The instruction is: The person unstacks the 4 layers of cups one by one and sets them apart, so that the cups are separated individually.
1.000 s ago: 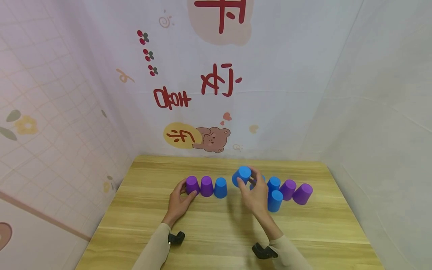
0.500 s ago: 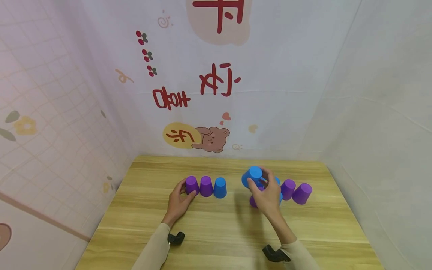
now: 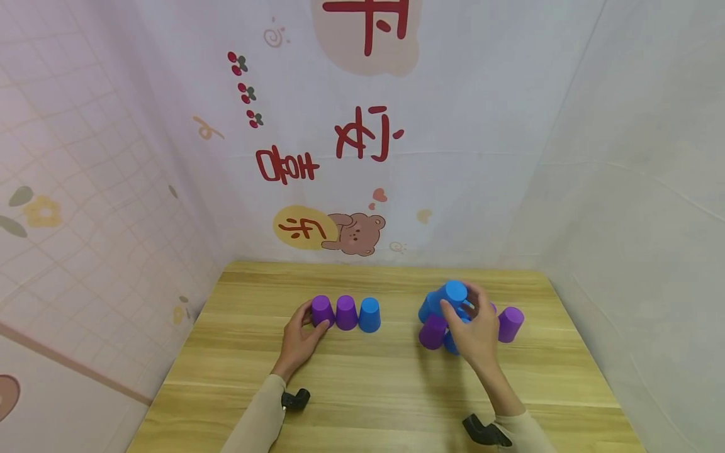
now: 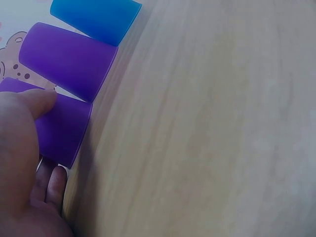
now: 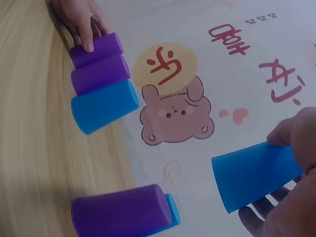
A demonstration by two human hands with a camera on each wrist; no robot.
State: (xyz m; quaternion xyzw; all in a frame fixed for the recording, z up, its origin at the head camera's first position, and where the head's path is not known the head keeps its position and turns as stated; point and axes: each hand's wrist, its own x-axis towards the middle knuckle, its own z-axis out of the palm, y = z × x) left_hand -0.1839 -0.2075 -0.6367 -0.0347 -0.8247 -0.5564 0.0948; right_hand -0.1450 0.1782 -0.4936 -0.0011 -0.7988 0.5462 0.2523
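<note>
At the left end of a short row, my left hand (image 3: 300, 340) holds an upside-down purple cup (image 3: 323, 310) between thumb and fingers. Beside it stand another purple cup (image 3: 346, 313) and a blue cup (image 3: 370, 316), also bottom up. My right hand (image 3: 477, 328) grips a raised blue cup (image 3: 454, 292), its bottom upward, over the right-hand group of cups. That group shows a purple cup (image 3: 433, 333) in front, a blue cup (image 3: 427, 308) behind it and another blue cup (image 3: 452, 343) partly covered by my hand. More cups are hidden behind the right hand.
A purple cup (image 3: 511, 324) stands at the group's right end, with another purple one mostly hidden beside it. The wooden table (image 3: 362, 402) ends at a printed fabric backdrop (image 3: 464, 189), and fabric walls rise on both sides.
My right hand has carried the blue cup rightward over the right group, uncovering the purple and blue cups at its left side. The left hand and its row have stayed in place.
</note>
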